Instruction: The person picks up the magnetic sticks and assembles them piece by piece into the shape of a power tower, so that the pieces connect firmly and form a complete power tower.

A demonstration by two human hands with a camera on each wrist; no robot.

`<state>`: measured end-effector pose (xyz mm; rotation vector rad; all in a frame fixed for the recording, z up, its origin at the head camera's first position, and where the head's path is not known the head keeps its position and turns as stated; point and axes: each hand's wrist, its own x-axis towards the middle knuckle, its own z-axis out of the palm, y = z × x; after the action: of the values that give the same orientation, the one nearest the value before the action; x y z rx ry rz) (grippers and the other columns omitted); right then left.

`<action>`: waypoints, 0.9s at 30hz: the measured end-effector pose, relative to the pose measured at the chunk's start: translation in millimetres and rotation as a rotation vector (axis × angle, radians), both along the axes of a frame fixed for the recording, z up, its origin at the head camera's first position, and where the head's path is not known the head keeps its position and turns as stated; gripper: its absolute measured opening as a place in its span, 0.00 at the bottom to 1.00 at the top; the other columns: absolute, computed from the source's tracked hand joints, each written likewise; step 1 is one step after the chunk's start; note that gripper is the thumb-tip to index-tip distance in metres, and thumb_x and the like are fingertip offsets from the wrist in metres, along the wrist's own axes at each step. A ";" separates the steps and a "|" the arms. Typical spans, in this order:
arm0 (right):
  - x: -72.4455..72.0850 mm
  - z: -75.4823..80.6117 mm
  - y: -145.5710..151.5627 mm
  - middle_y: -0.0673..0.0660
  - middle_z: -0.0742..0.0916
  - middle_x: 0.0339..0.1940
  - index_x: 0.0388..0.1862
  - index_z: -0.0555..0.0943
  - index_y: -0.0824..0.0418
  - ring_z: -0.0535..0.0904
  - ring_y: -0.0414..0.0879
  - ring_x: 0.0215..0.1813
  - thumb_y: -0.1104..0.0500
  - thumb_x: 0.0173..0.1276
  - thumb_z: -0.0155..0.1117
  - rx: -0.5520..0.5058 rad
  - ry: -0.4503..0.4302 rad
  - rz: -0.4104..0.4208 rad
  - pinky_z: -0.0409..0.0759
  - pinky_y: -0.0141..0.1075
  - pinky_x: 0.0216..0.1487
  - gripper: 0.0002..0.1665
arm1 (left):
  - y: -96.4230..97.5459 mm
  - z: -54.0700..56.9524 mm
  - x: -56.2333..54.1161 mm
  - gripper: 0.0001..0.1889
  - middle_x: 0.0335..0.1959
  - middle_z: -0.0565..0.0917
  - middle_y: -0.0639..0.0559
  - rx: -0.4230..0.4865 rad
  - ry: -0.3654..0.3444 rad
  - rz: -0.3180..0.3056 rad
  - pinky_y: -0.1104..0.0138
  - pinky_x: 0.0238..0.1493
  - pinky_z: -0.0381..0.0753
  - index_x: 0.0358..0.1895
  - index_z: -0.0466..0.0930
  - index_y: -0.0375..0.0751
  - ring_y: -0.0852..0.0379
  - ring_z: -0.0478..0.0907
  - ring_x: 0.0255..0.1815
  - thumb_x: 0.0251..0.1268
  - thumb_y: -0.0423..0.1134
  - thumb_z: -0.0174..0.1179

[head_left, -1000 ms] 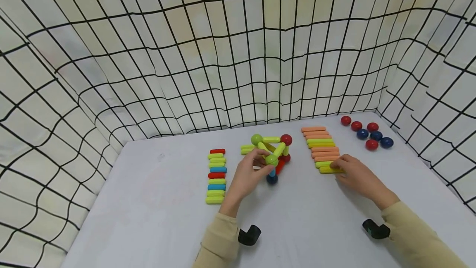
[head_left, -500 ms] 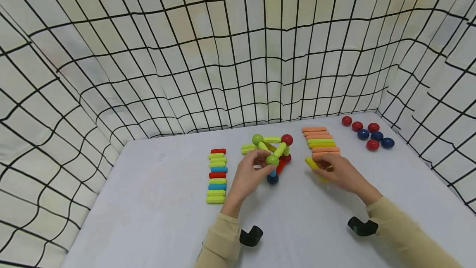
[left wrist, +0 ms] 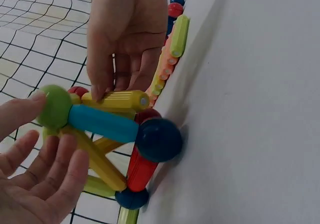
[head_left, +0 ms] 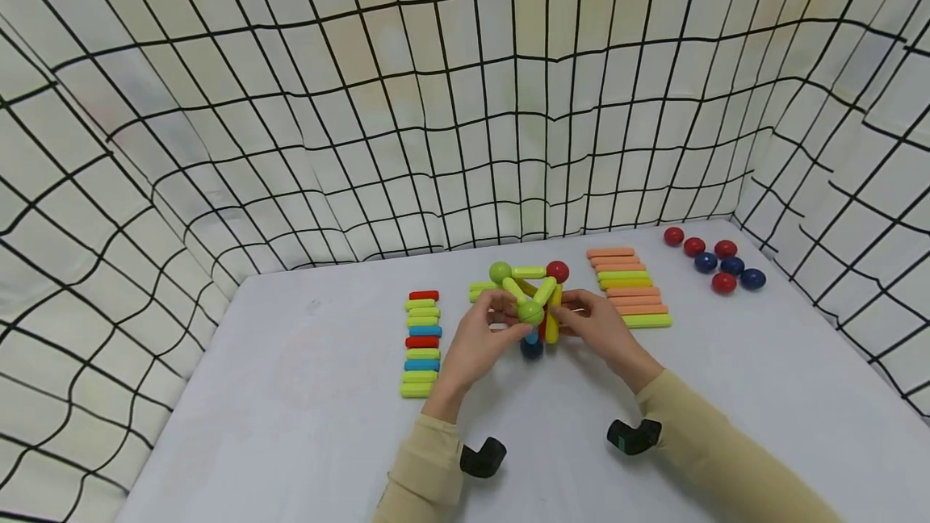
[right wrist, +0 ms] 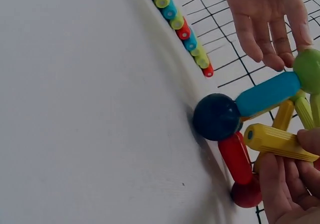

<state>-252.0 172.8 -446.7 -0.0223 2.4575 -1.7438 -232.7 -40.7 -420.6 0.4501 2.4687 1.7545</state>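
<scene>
My left hand [head_left: 475, 341] holds the green ball [head_left: 531, 312] at the near top corner of a magnetic ball-and-rod frame, its thumb and fingers around the ball. Below that ball a blue rod [left wrist: 103, 123] runs down to a dark blue ball [left wrist: 159, 140] on the table. My right hand [head_left: 603, 333] pinches a loose yellow rod [right wrist: 280, 141] between thumb and fingers, beside the frame's right side. The rod's near end is free, apart from the dark blue ball. A red rod [right wrist: 235, 157] joins the lower balls. The yellow rod's far end is hidden by my fingers.
A column of red, green and blue rods [head_left: 423, 343] lies left of the frame. Orange and yellow-green rods [head_left: 635, 293] lie to the right. Red and dark blue balls [head_left: 715, 261] sit at the back right. Black netting [head_left: 465, 103] over white cloth encloses the table.
My right hand picked up a yellow rod from the near end of the right-hand row and carried it left to the frame. My left hand has stayed on the green ball.
</scene>
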 end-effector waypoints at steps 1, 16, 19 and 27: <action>-0.7 -0.6 -1.6 0.63 0.79 0.55 0.62 0.73 0.66 0.80 0.53 0.53 0.51 0.73 0.60 -0.019 -0.006 -0.010 0.82 0.41 0.51 0.26 | -1.5 -0.5 -0.4 0.19 0.46 0.78 0.50 -0.015 -0.023 0.001 0.61 0.48 0.80 0.52 0.73 0.41 0.53 0.77 0.48 0.62 0.41 0.68; 1.1 -7.7 -11.5 0.64 0.78 0.59 0.64 0.71 0.67 0.80 0.54 0.57 0.56 0.74 0.58 -0.089 0.023 -0.050 0.82 0.39 0.51 0.24 | 5.0 -28.0 -6.2 0.17 0.47 0.83 0.44 -0.265 -0.153 -0.065 0.59 0.46 0.83 0.52 0.80 0.32 0.49 0.80 0.47 0.62 0.36 0.67; 1.2 -8.9 -13.3 0.63 0.78 0.59 0.63 0.71 0.67 0.80 0.53 0.57 0.56 0.75 0.58 -0.093 0.030 -0.064 0.82 0.39 0.51 0.24 | 5.9 -28.8 -5.8 0.16 0.45 0.83 0.45 -0.262 -0.132 -0.053 0.59 0.45 0.82 0.51 0.80 0.32 0.50 0.80 0.45 0.62 0.36 0.66; 1.1 -8.3 -18.8 0.64 0.78 0.58 0.63 0.70 0.68 0.78 0.54 0.57 0.57 0.75 0.57 -0.104 0.047 -0.087 0.81 0.40 0.53 0.23 | 8.9 -30.6 -5.1 0.15 0.42 0.83 0.45 -0.271 -0.083 -0.025 0.60 0.46 0.82 0.49 0.79 0.33 0.52 0.78 0.43 0.62 0.35 0.67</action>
<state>-251.0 154.0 -455.0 0.0348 2.4318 -1.9274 -237.8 -31.9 -451.1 0.3738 2.5758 1.3705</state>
